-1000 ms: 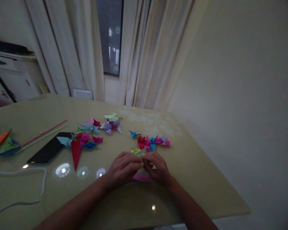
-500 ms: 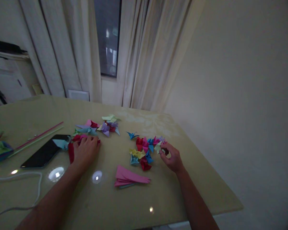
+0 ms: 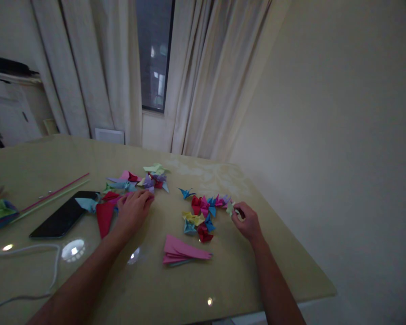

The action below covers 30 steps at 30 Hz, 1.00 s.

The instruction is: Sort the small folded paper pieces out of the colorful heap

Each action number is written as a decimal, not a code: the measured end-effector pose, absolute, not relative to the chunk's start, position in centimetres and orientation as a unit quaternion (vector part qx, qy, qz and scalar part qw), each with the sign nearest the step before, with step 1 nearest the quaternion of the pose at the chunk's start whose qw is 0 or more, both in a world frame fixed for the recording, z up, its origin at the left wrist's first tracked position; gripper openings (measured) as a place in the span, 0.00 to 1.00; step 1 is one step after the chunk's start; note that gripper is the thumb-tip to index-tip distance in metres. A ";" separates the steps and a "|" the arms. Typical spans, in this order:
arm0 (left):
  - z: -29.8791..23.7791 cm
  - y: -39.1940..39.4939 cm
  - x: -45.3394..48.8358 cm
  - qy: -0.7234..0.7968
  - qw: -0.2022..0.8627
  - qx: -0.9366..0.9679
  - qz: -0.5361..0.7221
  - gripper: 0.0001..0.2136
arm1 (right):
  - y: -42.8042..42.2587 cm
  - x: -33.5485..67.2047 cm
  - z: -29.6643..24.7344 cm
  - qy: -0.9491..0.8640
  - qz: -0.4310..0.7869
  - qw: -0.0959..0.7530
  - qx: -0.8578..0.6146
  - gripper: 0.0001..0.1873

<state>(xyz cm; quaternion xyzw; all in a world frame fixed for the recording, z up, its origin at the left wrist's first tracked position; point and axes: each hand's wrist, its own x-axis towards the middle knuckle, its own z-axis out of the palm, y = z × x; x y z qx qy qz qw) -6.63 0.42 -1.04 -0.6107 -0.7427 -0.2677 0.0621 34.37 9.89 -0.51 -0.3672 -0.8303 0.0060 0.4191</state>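
One pale-green paper crane [image 3: 230, 208] sits at the right end of the crane row [image 3: 205, 206], clamped between thumb and forefinger of the right hand [image 3: 248, 221]; both are further right than half a second ago. Left hand [image 3: 134, 210] also shifts right, exposing more red folded paper [image 3: 104, 219]; fingers bunched over the paper pile [image 3: 110, 197], grip cannot be told. Pink paper stack [image 3: 182, 249], mostly covered one second ago, lies uncovered.

A black phone [image 3: 59, 220] lies slantwise on the bench [image 3: 149, 293], a white cable [image 3: 56, 266] bending on its near side. Beyond, pale curtains [image 3: 216, 81] flank a dark window [image 3: 154, 54]; a white cabinet [image 3: 6, 106] stands far left.
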 end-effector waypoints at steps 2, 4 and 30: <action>-1.0 0.7 -6.4 -0.731 0.062 -0.602 -0.314 0.13 | 10.2 34.5 -1.0 -0.837 0.028 0.395 -0.377 0.03; -1.0 0.8 -6.1 -0.698 0.057 -0.610 -0.370 0.13 | 10.3 34.0 -1.6 -0.853 0.042 0.351 -0.383 0.05; -1.8 -1.2 1.8 -0.427 -0.262 -0.707 -0.499 0.15 | 4.9 22.7 2.4 -0.916 0.125 0.349 -0.155 0.06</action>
